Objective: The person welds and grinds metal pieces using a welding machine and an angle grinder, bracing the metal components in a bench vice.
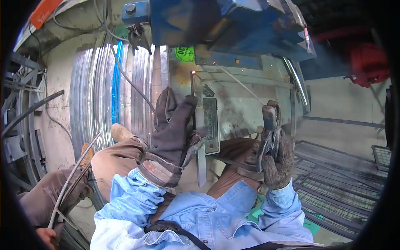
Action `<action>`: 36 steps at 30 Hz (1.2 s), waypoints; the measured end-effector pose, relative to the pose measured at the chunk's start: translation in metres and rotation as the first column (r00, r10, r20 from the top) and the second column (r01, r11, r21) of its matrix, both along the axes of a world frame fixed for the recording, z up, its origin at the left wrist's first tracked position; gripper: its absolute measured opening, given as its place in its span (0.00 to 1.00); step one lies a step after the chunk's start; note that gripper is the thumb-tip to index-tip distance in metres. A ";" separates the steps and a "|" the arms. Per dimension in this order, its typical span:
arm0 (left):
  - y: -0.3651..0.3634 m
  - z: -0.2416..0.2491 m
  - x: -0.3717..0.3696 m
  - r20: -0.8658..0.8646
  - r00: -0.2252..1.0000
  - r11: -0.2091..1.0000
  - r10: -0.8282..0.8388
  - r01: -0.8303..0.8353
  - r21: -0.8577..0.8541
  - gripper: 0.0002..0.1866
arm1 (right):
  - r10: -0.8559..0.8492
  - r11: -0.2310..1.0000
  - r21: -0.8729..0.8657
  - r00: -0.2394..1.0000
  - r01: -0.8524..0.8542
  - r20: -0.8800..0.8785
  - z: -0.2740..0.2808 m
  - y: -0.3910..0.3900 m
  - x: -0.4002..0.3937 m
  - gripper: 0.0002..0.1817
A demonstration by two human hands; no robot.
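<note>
My left hand point(173, 125), in a dark thick glove, is near the left edge of the metal table plate point(250, 100), its fingers raised and apart beside an upright flat bar point(201, 162). In my right hand point(277, 162), in a knitted glove, is a welding electrode holder point(270, 129). A thin electrode point(239, 81) runs from its jaws up and left across the plate, its tip by a small red glowing spot. Another red-hot spot point(193, 73) glows at the corner of the metal frame above my left hand.
A blue machine part point(225, 25) overhangs the top. Long metal profiles point(89, 96) lie on the left, and mesh panels point(333, 183) at the lower right. Another person's hand point(48, 236) shows at the lower left near bent rods point(68, 183). A red cloth point(368, 62) hangs at right.
</note>
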State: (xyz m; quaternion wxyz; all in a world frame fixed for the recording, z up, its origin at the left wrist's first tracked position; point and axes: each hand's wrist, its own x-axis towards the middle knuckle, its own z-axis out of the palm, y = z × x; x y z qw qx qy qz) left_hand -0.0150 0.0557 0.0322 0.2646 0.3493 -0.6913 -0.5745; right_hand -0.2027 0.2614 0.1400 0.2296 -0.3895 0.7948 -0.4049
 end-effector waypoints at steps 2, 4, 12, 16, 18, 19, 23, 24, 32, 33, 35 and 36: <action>0.001 -0.013 0.001 -0.070 0.997 0.998 -0.026 0.030 0.061 0.44 | -0.021 0.998 -0.054 0.998 0.018 -0.063 -0.007 0.003 0.004 0.37; -0.002 -0.021 0.005 -0.035 0.998 0.999 -0.045 0.045 -0.014 0.44 | -0.057 0.998 -0.040 0.998 0.056 -0.030 -0.006 0.004 0.007 0.37; -0.002 -0.008 0.003 -0.015 1.000 0.965 -0.007 0.003 -0.263 0.42 | -0.245 0.964 -0.045 0.941 0.261 0.232 -0.019 0.024 0.022 0.34; 0.000 -0.005 0.012 -0.073 0.997 0.938 0.036 -0.059 -0.343 0.45 | -0.323 0.911 -0.093 0.835 0.402 0.446 -0.022 0.029 0.035 0.36; 0.004 -0.008 0.012 -0.043 0.997 0.897 0.063 -0.075 -0.435 0.45 | -0.344 0.892 -0.130 0.836 0.433 0.428 -0.029 0.034 0.037 0.37; 0.008 -0.006 0.013 -0.038 0.998 0.890 0.054 -0.066 -0.451 0.45 | -0.379 0.854 -0.166 0.809 0.493 0.450 -0.040 0.038 0.038 0.37; 0.029 0.008 0.020 -0.017 0.999 0.948 0.028 -0.031 -0.318 0.44 | -0.349 0.843 -0.321 0.893 0.432 0.285 -0.094 0.055 0.025 0.40; 0.035 0.016 0.028 0.122 0.992 0.903 -0.016 0.066 -0.424 0.44 | -0.353 0.808 -0.344 0.861 0.478 0.366 -0.097 0.053 0.027 0.42; 0.084 0.017 0.045 0.460 0.886 0.745 -0.057 0.344 -0.571 0.54 | -0.237 0.697 -0.347 0.658 0.628 0.715 -0.150 0.063 0.020 0.47; 0.087 0.022 0.043 0.494 0.869 0.731 -0.030 0.356 -0.582 0.54 | -0.232 0.692 -0.349 0.652 0.632 0.722 -0.153 0.066 0.021 0.47; 0.089 0.020 0.041 0.534 0.846 0.735 0.003 0.360 -0.575 0.54 | -0.192 0.698 -0.472 0.776 0.539 0.601 -0.161 0.070 0.020 0.50; 0.087 0.012 0.040 0.509 0.861 0.729 0.014 0.340 -0.594 0.54 | -0.182 0.679 -0.505 0.788 0.534 0.589 -0.175 0.065 0.014 0.53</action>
